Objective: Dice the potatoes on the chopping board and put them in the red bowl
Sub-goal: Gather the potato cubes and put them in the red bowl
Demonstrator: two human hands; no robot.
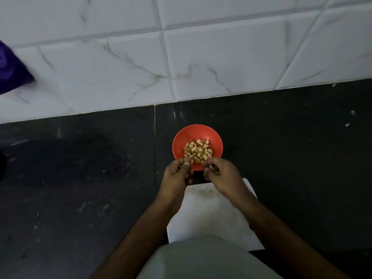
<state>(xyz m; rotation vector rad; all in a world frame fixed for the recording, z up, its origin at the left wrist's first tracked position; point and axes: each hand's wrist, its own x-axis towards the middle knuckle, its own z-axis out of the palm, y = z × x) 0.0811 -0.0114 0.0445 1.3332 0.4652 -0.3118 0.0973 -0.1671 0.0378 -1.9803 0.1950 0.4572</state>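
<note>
Over the bowl's near rim: I've got both hands up at the red bowl (197,147), left hand (177,174) and right hand (220,175) side by side.
Bowl from the grip: dead ahead of my fingertips, touching distance, just beyond the chopping board (209,214) on the dark counter (80,178).
Left grip: fingers curled in, and I think a potato piece or two is pinched there, though blur hides it.
Right grip: curled the same way around small pale bits, I judge.
Diced potatoes: a heap of potato cubes (198,151) sits inside the bowl, toward its near side.
Board: looks bare where I can see it, only smears.
Nearer hand: neither, both equally close.
Next move, my call: nudge forward past the rim, then loosen the fingers.
</note>
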